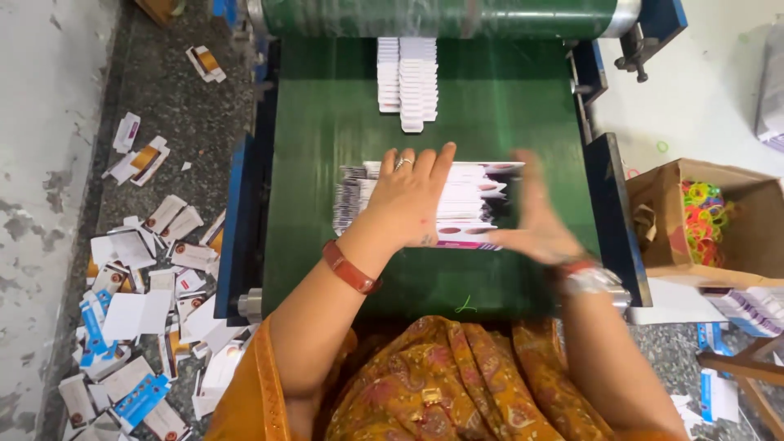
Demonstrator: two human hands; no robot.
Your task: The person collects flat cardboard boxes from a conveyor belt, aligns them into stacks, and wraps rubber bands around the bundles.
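A row of flattened white cartons lies overlapped across the green conveyor belt. My left hand rests flat on top of the row's middle, fingers spread, a ring on one finger. My right hand, blurred, stands edge-on against the row's right end with the fingers straight. Farther up the belt, a second batch of overlapped white cartons comes out from under the green roller.
Blue side rails frame the belt. A cardboard box of coloured rubber bands sits at the right, with stacked cartons below it. Many discarded flat cartons litter the floor at the left.
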